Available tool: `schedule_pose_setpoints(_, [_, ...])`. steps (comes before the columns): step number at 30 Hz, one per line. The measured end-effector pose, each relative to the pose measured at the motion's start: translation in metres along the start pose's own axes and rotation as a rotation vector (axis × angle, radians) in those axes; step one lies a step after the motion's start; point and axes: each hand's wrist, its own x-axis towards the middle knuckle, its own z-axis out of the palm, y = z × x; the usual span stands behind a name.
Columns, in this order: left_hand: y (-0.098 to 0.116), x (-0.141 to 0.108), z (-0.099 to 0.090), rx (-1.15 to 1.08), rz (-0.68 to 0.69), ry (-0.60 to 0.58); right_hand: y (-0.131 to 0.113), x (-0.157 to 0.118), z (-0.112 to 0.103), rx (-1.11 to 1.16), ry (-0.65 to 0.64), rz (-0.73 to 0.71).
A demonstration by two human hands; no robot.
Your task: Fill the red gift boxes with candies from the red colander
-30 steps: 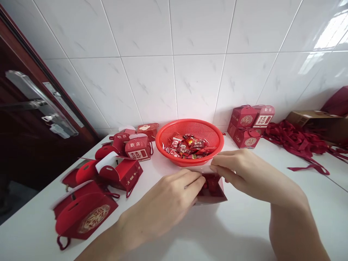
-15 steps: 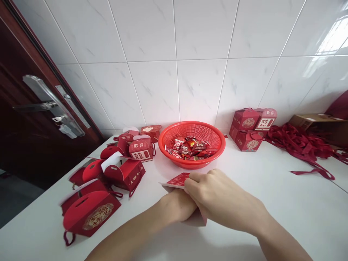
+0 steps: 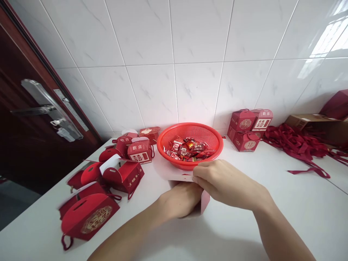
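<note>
An unfolded paper gift box [image 3: 206, 201], pale on the inside, is between my two hands in front of the basket. My left hand [image 3: 181, 198] reaches into it, and its fingers are hidden by the box and the other hand. With fingers curled, my right hand [image 3: 221, 183] pinches the box's far right edge. Just beyond stands a red plastic basket [image 3: 190, 165] with several wrapped candies [image 3: 187, 148] inside.
Several red gift boxes [image 3: 92, 214] with cord handles stand at the left, one with its lid open. More boxes [image 3: 246, 125] are stacked by the tiled wall. Red ribbons [image 3: 288, 145] lie beside a cardboard box [image 3: 320, 127] at right. A door [image 3: 32, 145] borders the left.
The box has tipped, so its printed red flap shows less and its pale inside more. My left hand has moved slightly right and deeper; the right hand still grips the edge.
</note>
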Motion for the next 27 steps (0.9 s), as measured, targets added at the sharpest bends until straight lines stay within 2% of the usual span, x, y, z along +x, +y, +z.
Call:
schedule_pose_setpoints(2, [-0.001, 0.001, -0.013, 0.092, 0.038, -0.153, 0.006, 0.000, -0.003, 0.064, 0.013, 0.029])
schedule_pose_setpoints(3, [-0.001, 0.000, -0.020, 0.130, 0.060, -0.182, 0.008, 0.000, -0.004, 0.103, 0.021, 0.036])
schedule_pose_setpoints(8, [-0.002, -0.010, -0.056, 0.138, 0.141, -0.071, 0.014, -0.002, -0.008, 0.237, 0.092, 0.022])
schedule_pose_setpoints(12, [0.004, -0.023, -0.071, 0.079, 0.130, -0.028, 0.017, -0.002, -0.006, 0.289, 0.101, 0.018])
schedule_pose_setpoints(16, [0.004, -0.031, -0.081, 0.038, 0.112, 0.156, 0.025, 0.001, -0.003, 0.296, 0.065, 0.052])
schedule_pose_setpoints(20, [-0.008, -0.028, -0.086, -0.116, 0.108, 0.343, 0.032, 0.006, -0.002, 0.295, 0.017, 0.081])
schedule_pose_setpoints(27, [-0.021, -0.014, -0.078, -0.342, 0.005, 0.354, 0.033, 0.003, -0.004, 0.326, 0.034, 0.055])
